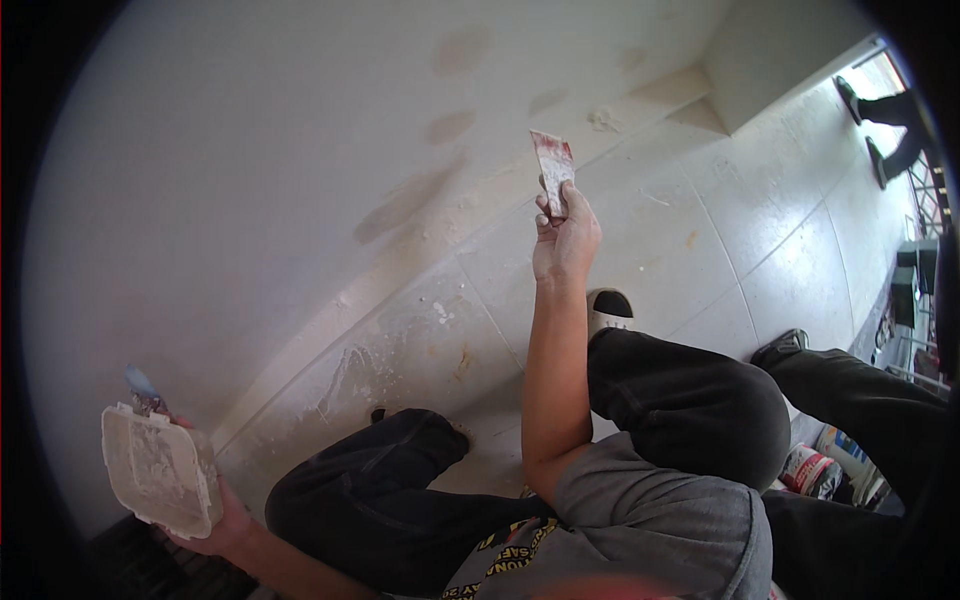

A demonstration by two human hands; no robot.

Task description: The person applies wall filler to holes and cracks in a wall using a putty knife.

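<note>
My right hand [568, 240] is raised near the foot of the pale wall [260, 150]. It is closed on a flat, card-like scraper [552, 165], white and red and smeared with whitish paste. At the lower left my left hand [225, 520] grips a clear plastic tub [160, 470] from below and behind, so most of its fingers are hidden. Whitish residue coats the tub. Beyond its upper edge sticks out a tool with a bluish end [140, 380]; whether my fingers also hold it is unclear.
Darker patches [448, 127] mark the wall. White splashes [350, 375] lie on the tiled floor [640, 245] beside my bent legs. Another person's dark-clad leg [850, 395] is close on my right, with bags [810, 470] behind. Someone else's feet [875, 160] show far right.
</note>
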